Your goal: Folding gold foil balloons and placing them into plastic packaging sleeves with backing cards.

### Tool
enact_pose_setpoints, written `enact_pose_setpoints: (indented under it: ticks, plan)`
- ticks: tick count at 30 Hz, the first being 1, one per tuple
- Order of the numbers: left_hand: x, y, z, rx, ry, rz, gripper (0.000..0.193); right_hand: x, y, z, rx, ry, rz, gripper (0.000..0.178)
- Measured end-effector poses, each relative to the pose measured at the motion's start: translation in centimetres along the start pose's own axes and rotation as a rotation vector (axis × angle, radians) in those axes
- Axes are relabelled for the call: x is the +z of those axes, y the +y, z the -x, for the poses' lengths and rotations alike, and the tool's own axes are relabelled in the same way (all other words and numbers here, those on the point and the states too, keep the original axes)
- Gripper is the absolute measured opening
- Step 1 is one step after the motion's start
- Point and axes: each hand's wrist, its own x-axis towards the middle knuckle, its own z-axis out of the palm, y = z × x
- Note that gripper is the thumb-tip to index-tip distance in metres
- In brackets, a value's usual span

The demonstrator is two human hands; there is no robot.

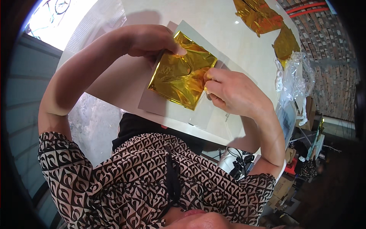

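A square of shiny gold foil [179,72] lies creased over a flat grey board [152,101] on the table. From the far left, my left hand [154,40] grips the foil's upper edge. Its thumb presses on the gold face, while the other fingers are mostly hidden behind the edge. At the right edge, my right hand [232,91] is closed in a pinch on the foil, and wrinkles run out from its fingertips. A transparent plastic sheet [202,120] seems to lie under the board's near right side.
Crumpled gold foil pieces [261,19] lie at the table's far right. Clear plastic wrapping [299,76] hangs by the right edge. Another clear plastic bag [108,15] rests at the far left. The pale table [213,19] has a curved near edge. Black cables [240,164] sit below it.
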Motion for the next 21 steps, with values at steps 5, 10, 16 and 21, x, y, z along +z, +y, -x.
enact_pose_setpoints:
  ticks: [5,10,16,21]
  plan:
    - [0.4,-0.1,0.1,0.032,0.025,0.005,0.038,-0.2,0.0,0.2,-0.008,-0.018,-0.068,0.016]
    - [0.5,0.1,-0.1,0.032,0.0,0.015,0.04,0.5,1.1,0.5,-0.003,0.027,-0.222,0.014]
    - [1.1,0.3,-0.6,0.046,-0.007,-0.042,0.046,0.6,1.2,0.4,-0.02,0.055,-0.278,0.013]
    - [0.8,0.3,-0.9,0.035,-0.041,-0.055,0.049,-0.6,0.9,0.4,0.02,-0.017,-0.153,0.014]
